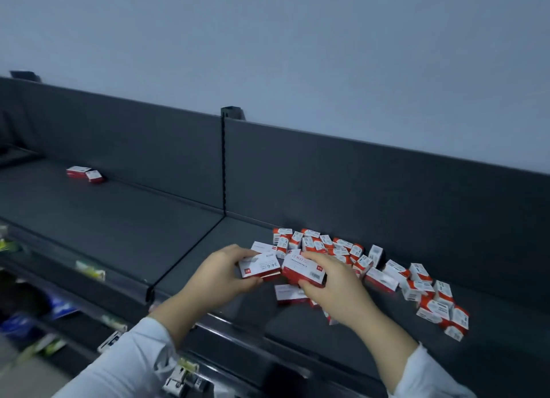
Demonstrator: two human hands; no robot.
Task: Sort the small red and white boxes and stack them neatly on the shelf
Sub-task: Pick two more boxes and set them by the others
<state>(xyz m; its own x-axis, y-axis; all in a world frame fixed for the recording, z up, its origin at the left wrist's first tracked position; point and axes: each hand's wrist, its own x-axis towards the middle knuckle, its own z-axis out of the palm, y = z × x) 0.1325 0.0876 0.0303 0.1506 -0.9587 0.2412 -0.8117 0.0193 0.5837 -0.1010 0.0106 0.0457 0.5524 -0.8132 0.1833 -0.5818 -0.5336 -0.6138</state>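
Observation:
A loose heap of several small red and white boxes [342, 250] lies on the right bay of the dark grey shelf [372, 323], trailing off to the right. My left hand [220, 274] grips one red and white box [258, 268] by its left end. Just to its right, my right hand [334, 287] grips another red and white box [302, 269] from above. Both held boxes hover at the heap's near left edge, almost touching each other. One more box [287, 292] lies flat under my right hand.
Two red and white boxes [84, 174] sit side by side at the far back of the left bay. A black upright post [223, 159] divides the two bays. Price-tag holders [181, 375] line the front rail, and a lower shelf holds blurred goods [59, 305].

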